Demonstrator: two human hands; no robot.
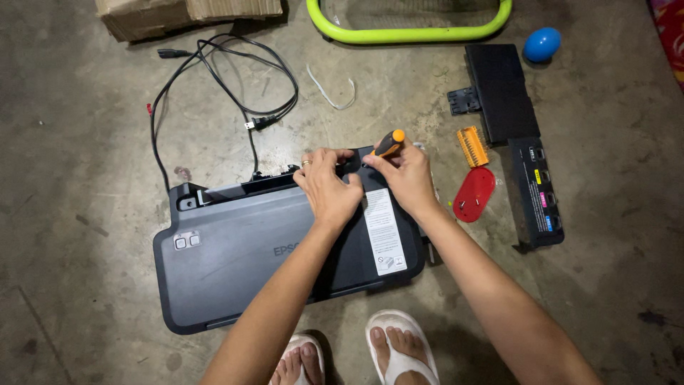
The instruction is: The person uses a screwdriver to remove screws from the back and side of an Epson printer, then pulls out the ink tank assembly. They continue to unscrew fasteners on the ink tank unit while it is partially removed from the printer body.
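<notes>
My right hand (407, 175) is clamped on the orange-handled screwdriver (388, 143), its handle pointing to 1 o'clock above the printer (235, 249), while my left hand (326, 187) presses flat at 9 o'clock.

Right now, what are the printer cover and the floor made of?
The printer cover looks like dark grey plastic: smooth, matte, with moulded rounded corners. The floor looks like bare concrete: rough, grey, stained and blotchy. Both are judged by look only.

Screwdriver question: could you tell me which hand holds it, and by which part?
The right hand holds the screwdriver by its orange-and-black handle; the left hand rests on the printer.
</notes>
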